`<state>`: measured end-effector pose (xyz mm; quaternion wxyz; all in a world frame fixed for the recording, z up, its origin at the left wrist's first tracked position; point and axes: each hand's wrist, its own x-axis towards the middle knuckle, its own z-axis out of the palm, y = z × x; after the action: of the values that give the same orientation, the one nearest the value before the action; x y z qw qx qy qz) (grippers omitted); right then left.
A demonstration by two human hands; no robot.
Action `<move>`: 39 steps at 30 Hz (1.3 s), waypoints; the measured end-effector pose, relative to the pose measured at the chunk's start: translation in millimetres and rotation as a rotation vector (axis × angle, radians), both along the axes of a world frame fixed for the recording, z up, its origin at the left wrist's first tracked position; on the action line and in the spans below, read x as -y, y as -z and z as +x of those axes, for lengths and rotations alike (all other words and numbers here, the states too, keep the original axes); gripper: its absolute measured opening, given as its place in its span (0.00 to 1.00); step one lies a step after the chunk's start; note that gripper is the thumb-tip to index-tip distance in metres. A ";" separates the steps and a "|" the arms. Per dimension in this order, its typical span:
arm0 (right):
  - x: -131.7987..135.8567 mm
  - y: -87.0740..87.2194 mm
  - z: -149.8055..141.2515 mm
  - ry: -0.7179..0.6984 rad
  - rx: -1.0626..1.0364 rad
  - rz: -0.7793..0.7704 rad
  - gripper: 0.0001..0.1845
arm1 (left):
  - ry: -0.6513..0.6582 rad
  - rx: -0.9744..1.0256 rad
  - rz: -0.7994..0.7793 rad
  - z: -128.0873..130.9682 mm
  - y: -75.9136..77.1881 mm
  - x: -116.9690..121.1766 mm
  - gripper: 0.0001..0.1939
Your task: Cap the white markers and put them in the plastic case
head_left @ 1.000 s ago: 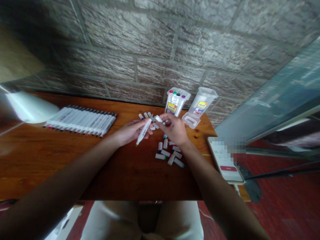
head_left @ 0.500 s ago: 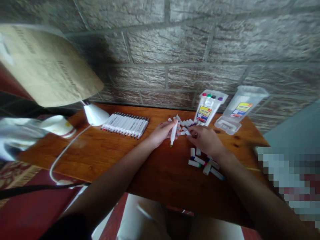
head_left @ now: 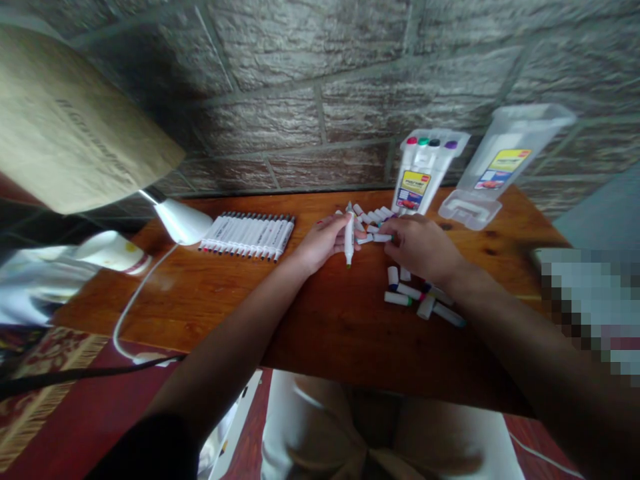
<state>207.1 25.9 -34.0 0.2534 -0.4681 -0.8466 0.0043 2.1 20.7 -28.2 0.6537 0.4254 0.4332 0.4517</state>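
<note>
One wooden table [head_left: 320, 327] is bearing everything: a tidy row of markers [head_left: 247, 236] on the left, a clear case [head_left: 414, 190] standing at the back. The right hand [head_left: 423, 245] is bending its fingers down to a white cap [head_left: 383, 237]; whether it is pinching that cap, I cannot tell. The left hand [head_left: 323, 243] is holding a single marker [head_left: 349, 240] over the table, just beside the caps. Steadying the barrel, fingers clear of the nib [head_left: 349, 209], and disturbing no neighbouring caps would be serving best.
</note>
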 end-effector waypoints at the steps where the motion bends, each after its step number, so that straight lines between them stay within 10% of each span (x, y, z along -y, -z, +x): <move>1: 0.7 -0.8 -0.7 -0.006 -0.002 -0.004 0.11 | -0.002 -0.002 -0.002 0.0 -0.1 0.0 0.11; 39: 6.3 -7.6 -11.3 -0.129 -0.017 -0.259 0.05 | 0.038 0.060 0.015 -0.5 5.1 -1.6 0.07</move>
<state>195.8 19.5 -26.4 0.1972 -0.4415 -0.8650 0.1339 1.5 22.3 -33.3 0.6717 0.4245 0.4018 0.4552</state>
